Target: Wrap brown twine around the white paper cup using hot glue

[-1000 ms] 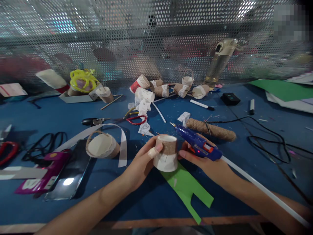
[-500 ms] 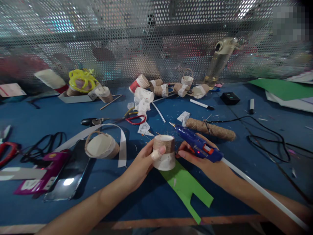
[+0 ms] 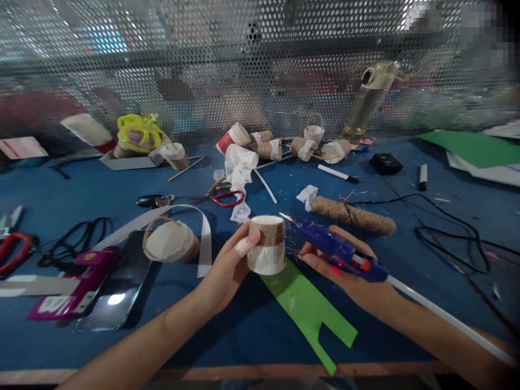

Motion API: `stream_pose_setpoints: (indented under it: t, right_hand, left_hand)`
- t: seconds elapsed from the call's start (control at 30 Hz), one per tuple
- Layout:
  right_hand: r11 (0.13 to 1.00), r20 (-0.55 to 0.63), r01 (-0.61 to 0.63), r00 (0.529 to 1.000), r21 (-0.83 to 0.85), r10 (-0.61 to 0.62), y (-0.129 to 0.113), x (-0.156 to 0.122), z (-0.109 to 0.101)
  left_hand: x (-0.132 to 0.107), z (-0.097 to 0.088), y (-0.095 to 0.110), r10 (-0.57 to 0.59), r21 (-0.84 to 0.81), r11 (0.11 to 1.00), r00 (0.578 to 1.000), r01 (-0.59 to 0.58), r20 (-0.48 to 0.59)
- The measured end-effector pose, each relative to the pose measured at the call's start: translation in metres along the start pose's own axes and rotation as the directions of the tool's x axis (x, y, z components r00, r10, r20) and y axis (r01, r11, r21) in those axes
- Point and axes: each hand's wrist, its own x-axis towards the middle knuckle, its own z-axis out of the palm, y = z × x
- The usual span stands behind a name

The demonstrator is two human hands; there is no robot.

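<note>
My left hand [image 3: 227,265], with a bandage on its thumb, is closed around a small paper cup [image 3: 266,261]. Brown twine wraps the cup's upper half; the lower half is bare white with print. To the right, my right hand [image 3: 345,271] holds a blue glue gun [image 3: 325,238] across it, nozzle toward the cup's rim and apart from it. A long white glue stick [image 3: 447,314] sticks out of the gun's back. Between the right thumb and finger, a thin strand of twine [image 3: 293,251] runs to the cup. Green paper [image 3: 309,309] lies beneath.
A twine roll [image 3: 353,215], red-handled scissors [image 3: 227,198] and lace [image 3: 239,208] lie beyond my hands. Left are a twine-handled cup [image 3: 170,241], a phone [image 3: 117,292] and a purple glue gun [image 3: 77,287]. Several wrapped cups [image 3: 303,147] and a bottle [image 3: 368,103] stand along the mesh panel.
The cup in my left hand has moved slightly left and up. My right hand and the glue gun have shifted right, widening the gap to the cup and showing the twine strand.
</note>
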Motion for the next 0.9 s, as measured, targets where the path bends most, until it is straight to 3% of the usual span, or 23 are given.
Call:
stream_pose_setpoints:
  t: [0.07, 0.17, 0.23, 0.43, 0.9]
  right_hand:
    - [0.990, 0.026, 0.117, 0.993, -0.078, -0.115, 0.001, 0.000, -0.004]
    - [0.929, 0.051, 0.324, 0.946, -0.177, -0.320, -0.001, 0.001, -0.009]
    - [0.900, 0.086, 0.392, 0.920, -0.193, -0.382, -0.004, 0.002, -0.010]
    - [0.904, 0.199, 0.369, 0.923, -0.215, -0.329, -0.002, 0.001, -0.014]
    - [0.897, 0.231, 0.349, 0.928, -0.271, -0.292, -0.005, 0.001, -0.014]
  left_hand:
    - [0.000, -0.002, 0.001, 0.027, 0.009, 1.000, 0.999, -0.027, -0.019]
    - [0.000, -0.004, 0.002, 0.055, 0.000, 0.998, 0.998, -0.055, -0.028]
    - [0.000, -0.005, 0.002, 0.068, -0.004, 0.998, 0.997, -0.068, -0.031]
    - [0.001, -0.007, 0.001, 0.119, -0.004, 0.993, 0.992, -0.120, -0.041]
    - [0.001, -0.006, 0.003, 0.173, 0.025, 0.985, 0.983, -0.171, -0.063]
